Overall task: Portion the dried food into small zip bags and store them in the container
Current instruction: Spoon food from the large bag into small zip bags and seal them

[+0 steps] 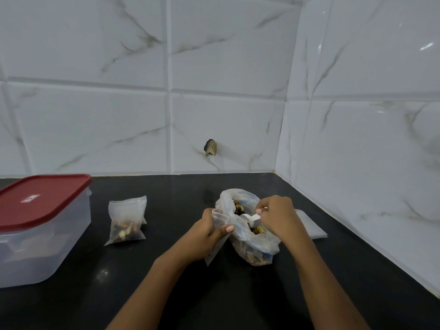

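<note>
**A:** Crumpled clear bag of brown dried food sits mid-counter. There's a filled zip bag at its 9 o'clock, and the red-lidded container is further out that way.

**B:** Yep. Left hand pinches a small zip bag against its 9 o'clock side, and the right hand is curled round a white scoop inside it.

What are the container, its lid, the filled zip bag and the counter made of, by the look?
Container: translucent, frosted plastic; contents show dimly through the wall. Lid: opaque red plastic, smooth, moulded rim. Filled zip bag: thin clear plastic film, creased, food visible inside. Counter: dark polished stone or similar; it reflects light, exact material unclear.
</note>
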{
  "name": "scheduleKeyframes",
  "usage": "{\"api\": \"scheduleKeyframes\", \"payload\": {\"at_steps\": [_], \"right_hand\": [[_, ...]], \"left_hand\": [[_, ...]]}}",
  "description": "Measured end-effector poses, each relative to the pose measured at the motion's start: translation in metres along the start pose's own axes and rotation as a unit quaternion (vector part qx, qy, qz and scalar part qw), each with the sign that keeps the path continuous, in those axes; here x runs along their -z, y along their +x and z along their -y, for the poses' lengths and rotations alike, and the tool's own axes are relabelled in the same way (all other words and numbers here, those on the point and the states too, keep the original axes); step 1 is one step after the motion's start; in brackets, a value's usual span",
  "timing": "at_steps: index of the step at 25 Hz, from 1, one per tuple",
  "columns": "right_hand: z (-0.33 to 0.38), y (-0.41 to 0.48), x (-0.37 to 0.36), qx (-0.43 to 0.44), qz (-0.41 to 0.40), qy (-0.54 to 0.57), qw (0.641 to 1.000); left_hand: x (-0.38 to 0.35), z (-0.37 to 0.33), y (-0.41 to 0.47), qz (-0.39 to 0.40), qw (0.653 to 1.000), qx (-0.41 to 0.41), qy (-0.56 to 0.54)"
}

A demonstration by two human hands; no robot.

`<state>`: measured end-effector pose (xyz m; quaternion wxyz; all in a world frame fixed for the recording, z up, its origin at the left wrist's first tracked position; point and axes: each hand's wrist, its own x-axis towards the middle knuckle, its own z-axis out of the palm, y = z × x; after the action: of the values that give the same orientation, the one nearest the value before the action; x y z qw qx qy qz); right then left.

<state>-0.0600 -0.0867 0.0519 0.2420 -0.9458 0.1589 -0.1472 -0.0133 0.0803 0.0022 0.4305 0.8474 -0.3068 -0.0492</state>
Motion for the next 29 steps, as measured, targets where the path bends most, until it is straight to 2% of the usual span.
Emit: {"api": "scheduleKeyframes", "payload": {"at_steps": [2,4,7,10,12,17,23,29], "right_hand": [[-0.008,0.001,0.0,-0.046,-0.01,0.11,0.993],[-0.014,0.01,0.002,-0.126,0.025,0.232,0.964],[-0.02,0.017,-0.001,-0.215,0.102,0.284,0.929],[-0.028,0.018,-0.004,-0.246,0.093,0.399,0.878],[-0.033,0.017,-0.001,-0.256,0.083,0.436,0.859],[-0.037,0.017,0.003,-0.256,0.061,0.466,0.845],[-0.037,0.02,0.004,-0.239,0.03,0.423,0.873],[-0.028,0.011,0.015,-0.195,0.012,0.515,0.834]], "left_hand": [[-0.001,-0.002,-0.001,-0.004,1.0,0.001,-0.027],[-0.003,-0.004,-0.002,-0.007,0.999,0.005,-0.048],[-0.005,-0.002,-0.001,-0.008,0.998,0.003,-0.068],[-0.003,-0.005,0.0,-0.007,0.996,0.009,-0.084],[0.001,-0.005,0.0,-0.012,0.996,0.017,-0.089],[0.012,-0.003,0.001,-0.059,0.994,0.007,-0.089],[0.015,-0.005,0.003,-0.087,0.993,-0.019,-0.08],[0.016,-0.002,0.005,-0.112,0.992,-0.04,-0.036]]}}
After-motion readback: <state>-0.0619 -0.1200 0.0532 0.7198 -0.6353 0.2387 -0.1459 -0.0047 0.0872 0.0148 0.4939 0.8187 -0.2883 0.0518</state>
